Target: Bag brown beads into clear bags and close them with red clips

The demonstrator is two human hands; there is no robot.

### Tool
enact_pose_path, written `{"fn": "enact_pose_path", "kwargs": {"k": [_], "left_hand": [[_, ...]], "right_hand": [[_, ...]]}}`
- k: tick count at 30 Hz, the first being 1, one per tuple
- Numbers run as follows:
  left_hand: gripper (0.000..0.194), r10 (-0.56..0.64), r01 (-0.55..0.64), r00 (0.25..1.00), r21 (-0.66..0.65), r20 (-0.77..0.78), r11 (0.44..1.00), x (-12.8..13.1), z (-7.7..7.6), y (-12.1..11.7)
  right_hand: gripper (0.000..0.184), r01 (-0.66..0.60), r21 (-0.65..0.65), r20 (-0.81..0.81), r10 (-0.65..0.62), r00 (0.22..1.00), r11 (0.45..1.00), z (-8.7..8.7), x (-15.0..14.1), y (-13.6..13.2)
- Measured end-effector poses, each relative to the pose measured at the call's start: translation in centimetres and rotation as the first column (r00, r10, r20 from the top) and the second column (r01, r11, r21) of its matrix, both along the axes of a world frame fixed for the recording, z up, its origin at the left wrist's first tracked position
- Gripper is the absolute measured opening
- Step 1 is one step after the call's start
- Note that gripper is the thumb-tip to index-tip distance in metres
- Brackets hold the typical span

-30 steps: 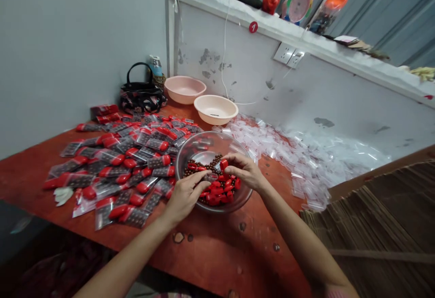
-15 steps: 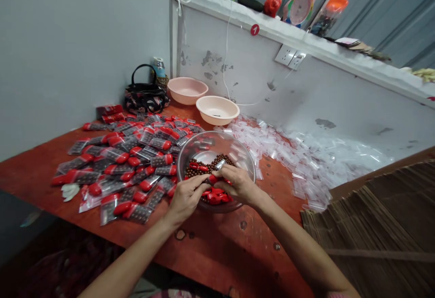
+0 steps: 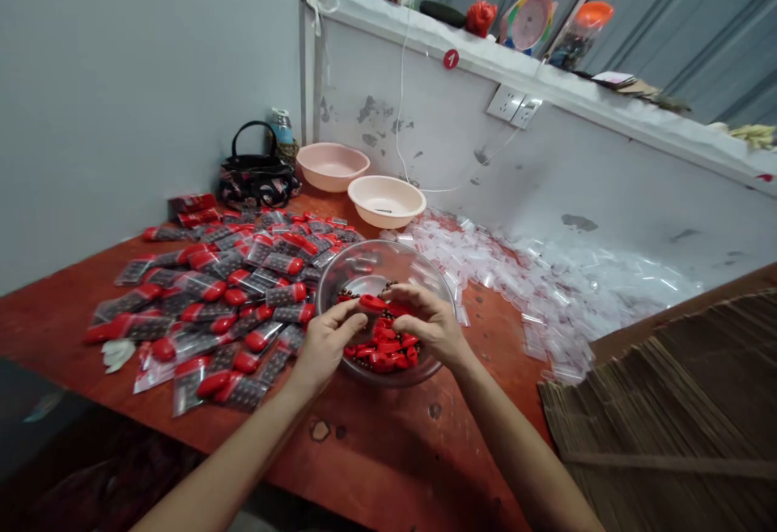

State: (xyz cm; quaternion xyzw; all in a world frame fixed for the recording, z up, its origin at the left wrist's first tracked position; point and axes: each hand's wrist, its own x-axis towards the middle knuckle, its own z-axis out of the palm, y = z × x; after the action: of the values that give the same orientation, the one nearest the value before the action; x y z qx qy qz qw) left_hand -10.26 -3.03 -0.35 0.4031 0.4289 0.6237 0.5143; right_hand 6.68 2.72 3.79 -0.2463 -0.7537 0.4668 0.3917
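A clear plastic bowl (image 3: 446,354) sits in front of me with glossy red pieces (image 3: 388,346) and strings of brown beads (image 3: 347,295) inside. My left hand (image 3: 324,347) is over its left side, thumb and fingers closed at the end of a red plastic piece (image 3: 371,303). Over the right side, my right hand (image 3: 434,325) has its thumb apart from its curved fingers, the fingertips close to that piece. Whether they touch it I cannot tell. Left of the bowl lie many clear packets with red ends (image 3: 203,285) and dark beads.
Empty-looking clear bags (image 3: 546,289) are heaped to the right. Behind the bowl are a cream basin (image 3: 418,202), a pink basin (image 3: 303,161) and a black handbag (image 3: 258,180). Stacked brown cardboard (image 3: 668,410) borders the right side. A white shelf (image 3: 546,82) runs along the wall.
My hands were close together over the bowl, a shiny piece at the right fingers. They have parted slightly, the right fingers have spread, and more red pieces show beneath.
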Motion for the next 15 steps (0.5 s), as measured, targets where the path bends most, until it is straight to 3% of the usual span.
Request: {"fn": "enact_pose_path", "kwargs": {"k": [3,7,10,15], "left_hand": [[0.035,-0.038,0.054,0.963,-0.055,0.267,0.997,-0.2,0.5,0.1],[0.038,-0.106,0.138,0.949,-0.087,0.298,0.987,-0.1,0.7,-0.3],[0.036,-0.104,0.12,0.976,-0.072,0.189,0.99,0.1,0.6,-0.6],[0.028,-0.008,0.023,0.984,0.08,-0.179,0.997,0.2,0.1,-0.8]], "right_hand": [[0.031,-0.057,-0.32,-0.229,-0.019,0.973,0.946,-0.5,0.7,0.1],[0.017,-0.047,-0.484,-0.308,-0.12,0.944,0.874,-1.2,0.8,0.4],[0.018,-0.085,-0.522,-0.334,-0.111,0.936,0.849,-1.0,0.3,0.6],[0.031,-0.202,-0.571,-0.274,0.048,0.961,0.796,-0.3,-0.6,0.2]]}}
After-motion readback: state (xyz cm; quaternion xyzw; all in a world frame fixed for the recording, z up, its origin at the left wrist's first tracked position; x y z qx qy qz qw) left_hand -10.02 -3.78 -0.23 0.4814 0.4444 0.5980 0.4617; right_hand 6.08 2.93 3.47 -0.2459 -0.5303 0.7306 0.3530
